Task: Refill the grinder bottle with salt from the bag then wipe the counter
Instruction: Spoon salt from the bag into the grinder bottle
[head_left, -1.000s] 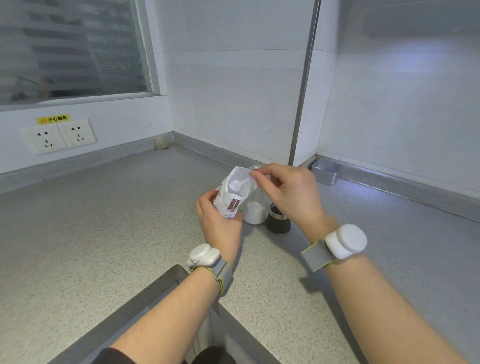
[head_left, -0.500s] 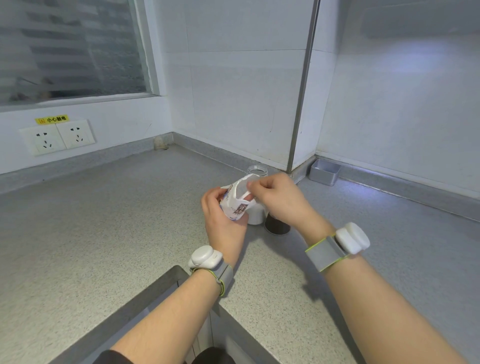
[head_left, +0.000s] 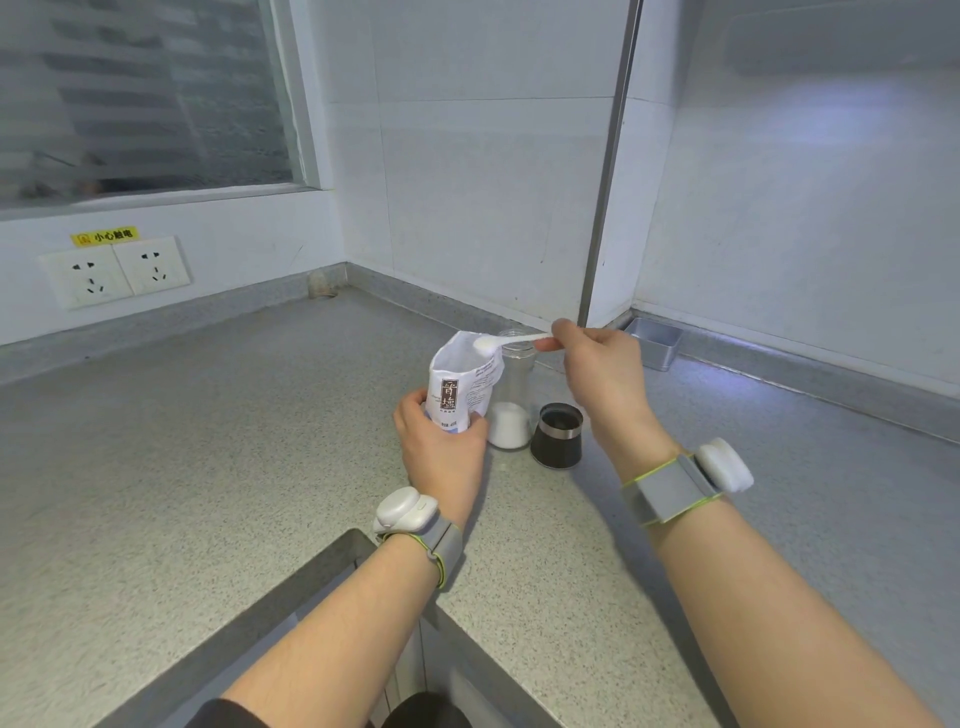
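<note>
Counter (head_left: 182, 467) L of bag (head_left: 462, 384): wide free run back to the wall (head_left: 467, 208). Bag, bottle (head_left: 511, 410), black cap (head_left: 557, 436) packed in a row mid-counter; cap just beside bottle, bag overlaps it in view. L hand (head_left: 441, 447) wraps bag's near side. R hand (head_left: 605, 379) w/ spoon (head_left: 511, 341) hangs over bag and bottle mouths, blocking approach from above. R of cap: free up to metal tin (head_left: 655, 340) at wall.

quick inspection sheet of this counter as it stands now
surface: grey speckled stone counter, no spill visible
job's things: white paper salt bag open, upright; clear glass grinder bottle uncapped, part-filled; white plastic spoon loaded, at the bag mouth; no cloth seen
clutter: dark grinder cap beside bottle; small metal tin by wall
grippers: left hand grips bag; right hand pinches spoon
cables: nothing seen
surroundings: white double wall socket, window
</note>
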